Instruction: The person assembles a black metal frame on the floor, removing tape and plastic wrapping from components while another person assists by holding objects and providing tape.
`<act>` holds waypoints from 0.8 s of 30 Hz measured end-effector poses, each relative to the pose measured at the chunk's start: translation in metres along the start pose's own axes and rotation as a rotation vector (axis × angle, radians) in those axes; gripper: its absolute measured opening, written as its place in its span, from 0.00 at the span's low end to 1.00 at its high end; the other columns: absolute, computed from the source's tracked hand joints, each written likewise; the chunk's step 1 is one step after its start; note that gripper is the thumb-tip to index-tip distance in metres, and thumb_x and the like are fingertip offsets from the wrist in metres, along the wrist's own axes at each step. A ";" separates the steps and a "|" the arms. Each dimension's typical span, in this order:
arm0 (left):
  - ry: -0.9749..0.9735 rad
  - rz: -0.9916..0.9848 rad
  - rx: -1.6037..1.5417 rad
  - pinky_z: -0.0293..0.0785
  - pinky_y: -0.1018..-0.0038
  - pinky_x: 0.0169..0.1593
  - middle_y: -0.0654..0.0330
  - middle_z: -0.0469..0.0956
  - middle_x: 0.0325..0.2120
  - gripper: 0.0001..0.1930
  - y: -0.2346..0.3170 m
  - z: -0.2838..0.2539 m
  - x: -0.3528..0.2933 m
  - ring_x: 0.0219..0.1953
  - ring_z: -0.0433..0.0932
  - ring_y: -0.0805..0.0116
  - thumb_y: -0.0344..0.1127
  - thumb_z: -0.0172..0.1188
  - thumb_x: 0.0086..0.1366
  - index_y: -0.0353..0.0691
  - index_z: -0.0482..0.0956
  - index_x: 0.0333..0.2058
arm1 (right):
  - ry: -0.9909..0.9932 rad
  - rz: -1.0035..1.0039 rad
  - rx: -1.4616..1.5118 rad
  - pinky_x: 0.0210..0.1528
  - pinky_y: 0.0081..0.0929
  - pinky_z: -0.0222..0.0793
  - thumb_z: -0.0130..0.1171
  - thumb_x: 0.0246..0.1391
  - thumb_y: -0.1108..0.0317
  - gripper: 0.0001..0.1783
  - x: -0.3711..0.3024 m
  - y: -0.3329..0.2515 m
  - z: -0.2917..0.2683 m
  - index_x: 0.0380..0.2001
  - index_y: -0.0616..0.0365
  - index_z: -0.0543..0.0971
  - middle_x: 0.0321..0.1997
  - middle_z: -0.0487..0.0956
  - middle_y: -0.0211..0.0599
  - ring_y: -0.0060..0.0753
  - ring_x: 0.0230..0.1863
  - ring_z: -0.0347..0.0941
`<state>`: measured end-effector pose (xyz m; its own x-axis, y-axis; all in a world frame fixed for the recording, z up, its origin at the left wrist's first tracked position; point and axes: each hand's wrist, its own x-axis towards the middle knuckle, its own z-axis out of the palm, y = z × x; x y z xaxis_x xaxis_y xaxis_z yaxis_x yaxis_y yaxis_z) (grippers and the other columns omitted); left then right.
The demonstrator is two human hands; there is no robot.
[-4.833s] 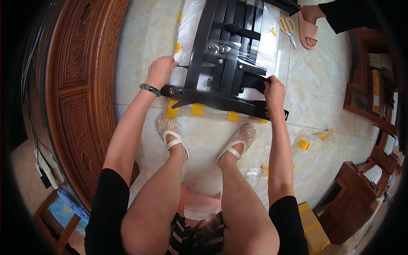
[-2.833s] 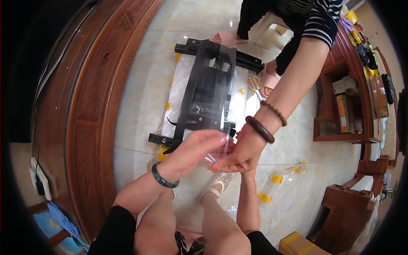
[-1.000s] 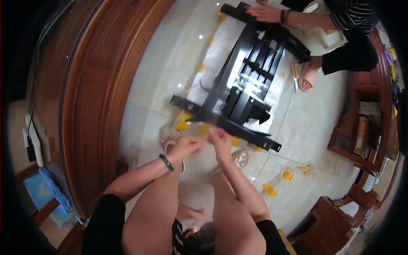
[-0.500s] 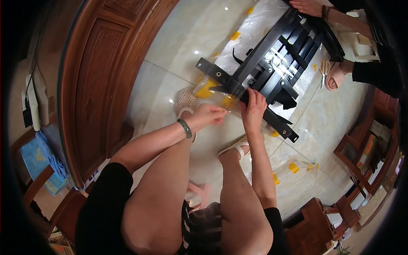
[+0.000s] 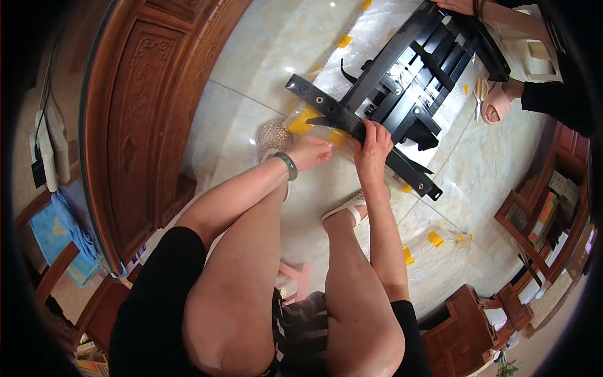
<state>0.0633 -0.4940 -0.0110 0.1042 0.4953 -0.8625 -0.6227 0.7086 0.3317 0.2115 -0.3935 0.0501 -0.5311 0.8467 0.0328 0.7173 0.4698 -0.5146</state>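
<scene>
A black metal frame (image 5: 402, 81) with slats and a long crossbar (image 5: 408, 171) rests on bubble wrap on the floor. My right hand (image 5: 375, 151) grips the near crossbar around its middle, fingers curled over the top edge. Left of it, my left hand (image 5: 309, 152) is closed in a pinch, a green bangle at its wrist. Clear plastic film (image 5: 323, 133) with yellow tape runs from the crossbar to these fingertips; the pinched edge itself is hard to see. At the frame's far end lies another person's hand (image 5: 457, 5).
Bubble wrap (image 5: 336, 63) with yellow tape lies under the frame. Scissors (image 5: 480, 94) rest beside the other person's pink slipper (image 5: 497, 103). A carved wooden cabinet (image 5: 141, 113) stands at left. Taped plastic scraps (image 5: 435, 239) lie at right, near wooden furniture (image 5: 461, 323).
My left hand has shifted slightly up, still pinched near the film. My right hand stays on the crossbar. The whole view has moved a little.
</scene>
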 end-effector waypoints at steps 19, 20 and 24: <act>0.027 0.041 -0.043 0.77 0.79 0.38 0.66 0.78 0.31 0.07 -0.003 -0.003 0.015 0.32 0.77 0.78 0.36 0.60 0.63 0.41 0.78 0.36 | -0.030 -0.004 -0.099 0.54 0.40 0.56 0.72 0.32 0.61 0.39 -0.001 -0.004 0.005 0.51 0.57 0.69 0.53 0.69 0.37 0.41 0.55 0.64; 0.029 0.032 -0.033 0.77 0.79 0.37 0.66 0.78 0.31 0.06 -0.002 -0.003 0.013 0.30 0.77 0.79 0.37 0.59 0.64 0.42 0.78 0.36 | -0.032 0.006 -0.146 0.54 0.41 0.56 0.74 0.31 0.55 0.44 -0.002 -0.007 0.006 0.53 0.57 0.67 0.54 0.68 0.36 0.42 0.55 0.64; 0.133 -0.018 0.109 0.77 0.79 0.35 0.67 0.78 0.30 0.07 0.004 0.009 0.004 0.29 0.77 0.79 0.38 0.58 0.64 0.44 0.79 0.38 | 0.009 0.025 -0.243 0.56 0.43 0.54 0.74 0.28 0.49 0.49 -0.003 -0.012 0.015 0.54 0.58 0.65 0.56 0.67 0.36 0.41 0.56 0.63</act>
<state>0.0678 -0.4849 -0.0098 0.0065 0.4161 -0.9093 -0.5327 0.7710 0.3490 0.1978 -0.4053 0.0438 -0.5089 0.8603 0.0306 0.8180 0.4943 -0.2943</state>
